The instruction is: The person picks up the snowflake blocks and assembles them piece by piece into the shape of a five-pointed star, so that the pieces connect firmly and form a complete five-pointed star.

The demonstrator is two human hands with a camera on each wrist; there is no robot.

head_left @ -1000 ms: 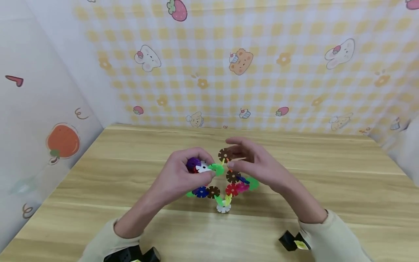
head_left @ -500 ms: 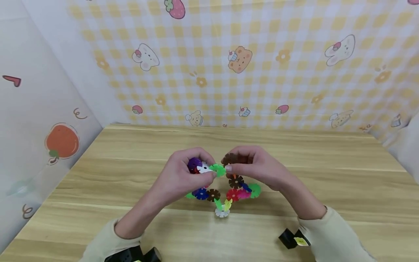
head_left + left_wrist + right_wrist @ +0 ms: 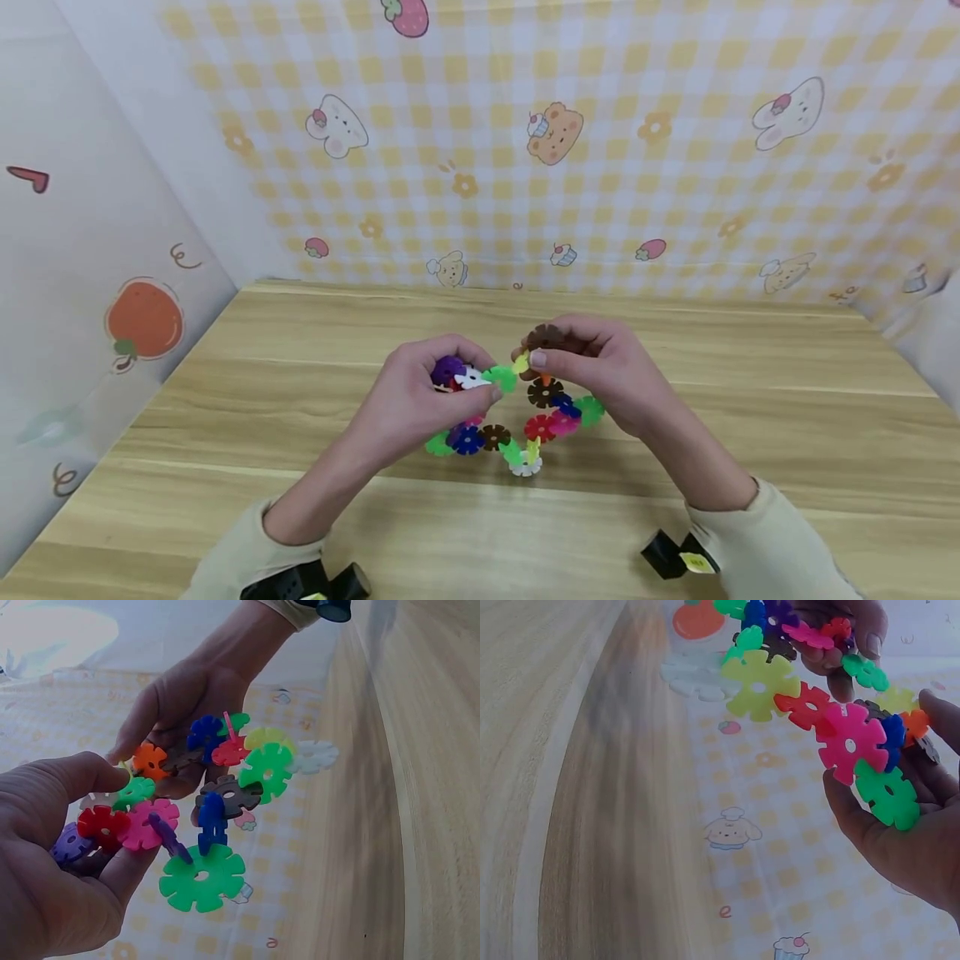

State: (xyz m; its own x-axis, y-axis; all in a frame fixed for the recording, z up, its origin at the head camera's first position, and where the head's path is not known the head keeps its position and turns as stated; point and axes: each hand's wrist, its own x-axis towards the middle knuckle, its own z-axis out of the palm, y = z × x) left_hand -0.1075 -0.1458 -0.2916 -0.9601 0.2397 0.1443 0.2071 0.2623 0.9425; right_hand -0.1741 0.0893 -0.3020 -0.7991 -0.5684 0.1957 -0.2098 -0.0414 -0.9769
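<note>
Between my hands hangs a chain of colourful notched snowflake discs, its bottom a white disc [image 3: 526,465] above the table. My left hand [image 3: 408,400] pinches the green disc [image 3: 501,378] at one end, with purple, red and white discs tucked in the palm. My right hand [image 3: 607,367] pinches a yellow disc [image 3: 521,363] at the other end; a brown disc [image 3: 545,336] sits behind its thumb. The yellow and green edges face each other closely. In the left wrist view a larger-looking green disc [image 3: 201,877] hangs low. A pink disc [image 3: 851,744] shows near my right fingers in the right wrist view.
A wood-grain table [image 3: 480,542] lies beneath the hands. Behind it hangs a yellow checked cloth [image 3: 465,217] with cartoon prints, and a white printed cloth [image 3: 90,250] stands at the left. Black wrist devices [image 3: 663,554] sit at both cuffs.
My right fingers have closed in from a looser, raised pose, then shifted slightly up and right with the yellow and brown discs. The hanging chain swung a little; my left hand stayed nearly still.
</note>
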